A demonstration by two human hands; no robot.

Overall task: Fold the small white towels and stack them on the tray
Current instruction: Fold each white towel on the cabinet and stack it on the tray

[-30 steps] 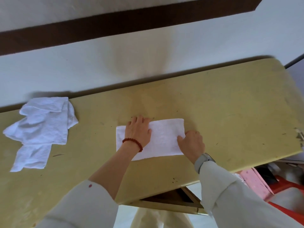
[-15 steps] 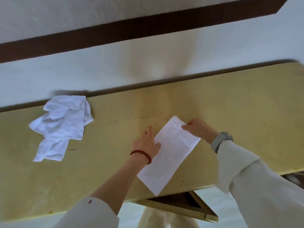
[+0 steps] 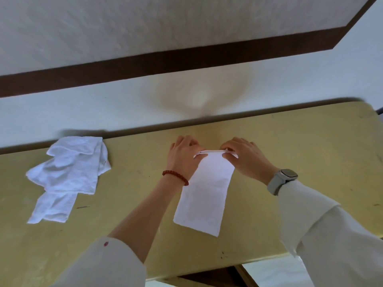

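A small white towel [image 3: 204, 195], folded into a long strip, lies on the yellow table [image 3: 300, 162] and runs away from me. My left hand [image 3: 183, 157] pinches its far left corner and my right hand [image 3: 243, 158] pinches its far right corner; that far edge is lifted slightly off the table. A loose heap of unfolded white towels [image 3: 68, 175] lies at the table's far left. No tray is in view.
The table's far edge meets a white wall with a dark brown band [image 3: 165, 61]. Its near edge runs along the bottom, with a brown frame [image 3: 217, 276] under it. Bare tabletop lies right of the towel.
The folded towel has been turned from lying crosswise to lengthwise. Both hands moved from pressing on it to gripping the corners of its far end. The view shifted right.
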